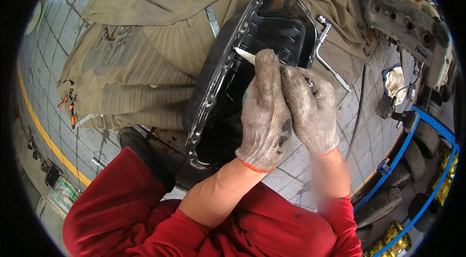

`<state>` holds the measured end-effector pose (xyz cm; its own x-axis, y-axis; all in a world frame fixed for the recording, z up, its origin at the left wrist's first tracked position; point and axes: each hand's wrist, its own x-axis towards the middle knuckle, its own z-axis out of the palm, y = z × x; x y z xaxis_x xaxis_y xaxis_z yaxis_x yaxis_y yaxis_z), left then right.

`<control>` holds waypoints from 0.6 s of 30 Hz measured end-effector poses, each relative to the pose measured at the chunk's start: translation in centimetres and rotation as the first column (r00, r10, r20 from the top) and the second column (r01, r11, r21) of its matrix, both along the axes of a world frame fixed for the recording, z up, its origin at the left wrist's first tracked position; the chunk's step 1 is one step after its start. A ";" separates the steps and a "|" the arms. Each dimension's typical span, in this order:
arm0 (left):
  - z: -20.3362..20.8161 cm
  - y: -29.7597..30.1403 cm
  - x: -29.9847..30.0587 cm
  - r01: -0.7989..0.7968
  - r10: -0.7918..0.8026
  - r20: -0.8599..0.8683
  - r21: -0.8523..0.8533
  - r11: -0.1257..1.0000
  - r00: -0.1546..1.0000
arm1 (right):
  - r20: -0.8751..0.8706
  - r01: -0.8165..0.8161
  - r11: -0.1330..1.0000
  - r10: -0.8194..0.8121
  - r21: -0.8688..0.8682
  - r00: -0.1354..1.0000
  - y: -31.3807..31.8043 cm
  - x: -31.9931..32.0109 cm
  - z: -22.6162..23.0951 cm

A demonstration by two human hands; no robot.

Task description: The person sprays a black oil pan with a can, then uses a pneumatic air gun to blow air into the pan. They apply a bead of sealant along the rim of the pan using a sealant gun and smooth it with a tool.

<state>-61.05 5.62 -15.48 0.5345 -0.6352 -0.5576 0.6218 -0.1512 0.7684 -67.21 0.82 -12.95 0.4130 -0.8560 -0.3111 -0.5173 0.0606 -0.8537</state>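
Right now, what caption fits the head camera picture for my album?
Two gloved hands, left hand and right hand, press a white nozzle into a black metal pan.

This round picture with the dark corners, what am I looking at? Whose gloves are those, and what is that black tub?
The camera sits on a person's head and looks down, and its wide lens bends the edges. The two gloved hands are that person's own, coming from red sleeves. The left hand points a whitish nozzle into a black metal pan, tilted on the tiled floor. The right hand is pressed beside the left; what it grips is hidden. Behind lie a tan cloth and a wrench; an engine part sits at right.
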 end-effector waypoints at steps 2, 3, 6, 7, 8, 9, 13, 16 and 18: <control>-1.7 0.7 0.5 -0.139 0.052 -0.438 -0.169 0.976 0.897 | -0.012 -0.001 1.000 0.001 0.003 1.000 0.0 0.1 0.2; -2.0 0.9 0.7 -0.196 0.050 -0.565 -0.200 0.960 0.824 | -0.018 -0.022 0.998 0.021 -0.058 1.000 0.1 0.0 0.1; -1.8 1.0 0.8 -0.159 0.038 -0.512 -0.194 0.968 0.858 | -0.028 -0.053 0.991 0.050 -0.127 0.998 0.1 -0.3 -0.3; -1.7 1.0 0.9 -0.147 0.034 -0.494 -0.191 0.971 0.869 | -0.021 -0.043 0.996 0.042 -0.073 0.999 0.1 -0.2 -0.2; -1.1 0.9 1.1 -0.144 0.049 -0.496 -0.156 0.977 0.867 | -0.016 -0.033 0.999 0.033 -0.018 0.999 0.0 -0.2 -0.1; -0.5 0.7 1.4 -0.141 0.063 -0.498 -0.120 0.983 0.865 | -0.022 -0.041 0.998 0.040 -0.047 0.999 0.0 -0.2 -0.1; 0.2 0.7 1.5 -0.156 0.108 -0.552 -0.039 0.987 0.827 | -0.002 -0.064 0.991 0.065 -0.115 0.998 0.2 -0.5 -0.4; -1.9 1.3 0.6 -0.162 0.073 -0.558 -0.112 0.980 0.827 | -0.034 -0.067 0.996 0.065 -0.061 0.997 0.2 0.1 0.4; -1.8 1.4 0.5 -0.149 0.062 -0.547 -0.117 0.982 0.835 | -0.057 -0.099 0.991 0.094 -0.089 0.994 0.2 -0.1 0.5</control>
<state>-60.59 7.04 -17.32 0.2449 -0.6905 -0.6806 0.9490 0.0271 0.3141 -67.32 1.04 -12.50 0.4804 -0.8388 -0.2564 -0.5613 -0.0693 -0.8247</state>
